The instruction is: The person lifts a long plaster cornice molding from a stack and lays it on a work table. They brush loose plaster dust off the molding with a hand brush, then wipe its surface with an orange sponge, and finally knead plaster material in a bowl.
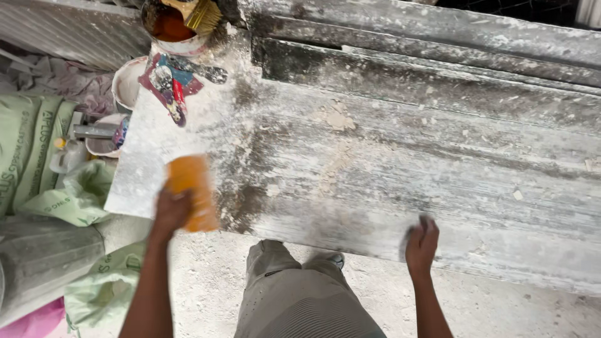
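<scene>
Left hand presses a blurred orange sanding block flat on the dusty grey slab at its near left; right hand, fingers curled, grips the near edge, apparently steadying it

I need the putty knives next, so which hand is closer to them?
Left. The left hand, holding an orange block, is below the putty knives; the right hand is far off.
</scene>
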Demonstrator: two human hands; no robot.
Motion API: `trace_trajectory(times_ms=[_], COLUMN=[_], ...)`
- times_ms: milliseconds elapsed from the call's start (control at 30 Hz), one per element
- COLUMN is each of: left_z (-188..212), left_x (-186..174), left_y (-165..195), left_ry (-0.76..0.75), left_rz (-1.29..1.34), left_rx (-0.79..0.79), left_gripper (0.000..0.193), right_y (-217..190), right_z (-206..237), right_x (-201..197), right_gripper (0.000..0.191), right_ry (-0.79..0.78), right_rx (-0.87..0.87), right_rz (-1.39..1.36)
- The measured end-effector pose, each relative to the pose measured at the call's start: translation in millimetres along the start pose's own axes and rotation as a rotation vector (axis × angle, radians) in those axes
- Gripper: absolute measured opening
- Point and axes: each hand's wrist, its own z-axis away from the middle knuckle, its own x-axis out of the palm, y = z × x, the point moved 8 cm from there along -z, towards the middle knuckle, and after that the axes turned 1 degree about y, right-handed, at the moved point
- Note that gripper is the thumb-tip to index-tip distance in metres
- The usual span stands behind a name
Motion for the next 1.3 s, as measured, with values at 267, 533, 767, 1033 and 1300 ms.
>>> trace_trajectory(times_ms=[267,533,767,1033,1300], left_z=[124.8,199.7,57.7,31.9,27.0], left_x=[273.4,510.7,299.8,136.2,228.2], left_y=[19.0,145.6,97.7,53.6,78.7], left_ry=[0.094,-0.551,-0.239,0.222,-0.009], left_rz=[-0.9,-0.508,-0.329,0.199,-0.252], left_rx=[0.235,0.196,0.523,0.054,0.054], left_gripper=[0.081,0.067,0.025,0.037,0.062], right_y=[26.9,44.0,74.4,66.6,-20.2], right_z=[37.6,29.5,34.0,26.4,-24.8], right_x=[-20.6,-39.1,-54.2,-7.6,38.9], right_gripper=[0.045,0.058,0.064,0.06,0.055], right_ry=[-0.018,-0.077,-0.118,-0.12,-0.207], right_rx=[-0.347,-0.141,-0.152,-0.288,-0.319], right_rz=[0.109,-0.121,-0.193,0.197,0.092])
